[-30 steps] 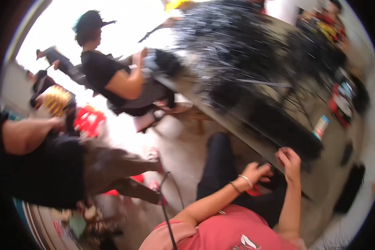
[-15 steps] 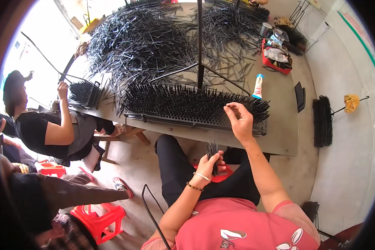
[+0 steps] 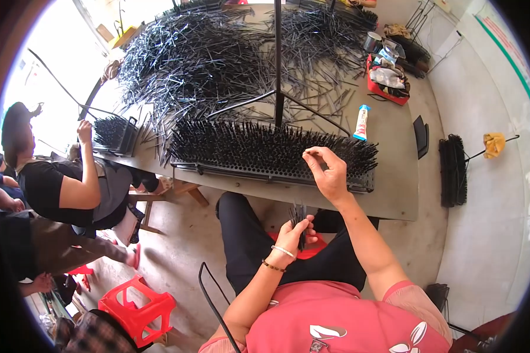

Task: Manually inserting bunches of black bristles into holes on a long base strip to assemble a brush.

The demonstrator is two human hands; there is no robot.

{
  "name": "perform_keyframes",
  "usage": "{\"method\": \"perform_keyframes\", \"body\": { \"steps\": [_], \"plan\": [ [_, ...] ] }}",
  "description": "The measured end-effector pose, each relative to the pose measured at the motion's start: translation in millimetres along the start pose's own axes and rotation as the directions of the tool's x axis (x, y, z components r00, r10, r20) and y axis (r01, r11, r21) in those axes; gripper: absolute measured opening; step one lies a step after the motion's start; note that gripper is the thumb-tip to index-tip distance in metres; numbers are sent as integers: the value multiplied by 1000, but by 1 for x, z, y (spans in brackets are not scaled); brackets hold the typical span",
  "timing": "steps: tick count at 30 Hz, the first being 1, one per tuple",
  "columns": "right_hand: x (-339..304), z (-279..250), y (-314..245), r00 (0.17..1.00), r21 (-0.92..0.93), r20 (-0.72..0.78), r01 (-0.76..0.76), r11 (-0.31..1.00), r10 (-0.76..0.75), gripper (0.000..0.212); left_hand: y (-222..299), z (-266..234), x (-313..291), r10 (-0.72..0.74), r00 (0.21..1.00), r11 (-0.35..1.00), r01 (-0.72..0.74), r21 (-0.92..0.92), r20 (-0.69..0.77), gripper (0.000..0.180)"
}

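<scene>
My left hand [image 3: 290,236], low over my lap, is closed round a bunch of thin black sticks [image 3: 298,215] with their ends pointing up. My right hand [image 3: 330,172] hovers at the front edge of a long black perforated tray [image 3: 227,169], right of its middle. Its thumb and forefinger are pinched together; whatever is between them is too small to make out. Dense upright black sticks [image 3: 241,141] fill the tray's holes.
Loose black sticks [image 3: 194,65] lie heaped across the table [image 3: 394,188]. A black metal stand [image 3: 279,70] rises behind the tray. On the right are a wrapped snack [image 3: 362,122] and a red basket [image 3: 388,94]. A co-worker [image 3: 59,182] sits left, near a red stool [image 3: 138,306].
My right hand has shifted slightly left along the tray, fingers still pinched. My left hand stays with its bunch. At the lower left, a person's leg has moved back from the stool.
</scene>
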State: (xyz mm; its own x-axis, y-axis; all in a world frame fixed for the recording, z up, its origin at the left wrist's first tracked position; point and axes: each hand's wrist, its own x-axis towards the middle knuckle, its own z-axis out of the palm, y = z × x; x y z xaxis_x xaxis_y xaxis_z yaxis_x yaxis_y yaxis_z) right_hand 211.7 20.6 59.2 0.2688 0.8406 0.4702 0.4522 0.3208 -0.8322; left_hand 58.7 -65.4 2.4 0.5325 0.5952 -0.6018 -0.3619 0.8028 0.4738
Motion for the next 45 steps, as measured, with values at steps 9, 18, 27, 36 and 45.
{"method": "perform_keyframes", "body": {
  "steps": [9,18,27,36,45],
  "plan": [
    [6,0,-2,998,6,53,38,999,-38,9,-1,1,-2,-13,1000,1000,13,4,1,21],
    [4,-2,13,971,-211,110,232,950,-212,19,-3,3,-2,5,999,999,-4,33,-32,20],
    [7,0,16,926,-246,150,374,894,-346,27,-7,5,-1,-14,999,999,15,43,-28,22],
    [3,2,12,936,-315,136,350,882,-323,29,-4,3,-1,-22,999,1000,23,13,-23,22],
    [6,5,11,935,-313,94,354,881,-342,25,-4,3,-3,-23,1000,1000,23,16,16,22]
  ]
}}
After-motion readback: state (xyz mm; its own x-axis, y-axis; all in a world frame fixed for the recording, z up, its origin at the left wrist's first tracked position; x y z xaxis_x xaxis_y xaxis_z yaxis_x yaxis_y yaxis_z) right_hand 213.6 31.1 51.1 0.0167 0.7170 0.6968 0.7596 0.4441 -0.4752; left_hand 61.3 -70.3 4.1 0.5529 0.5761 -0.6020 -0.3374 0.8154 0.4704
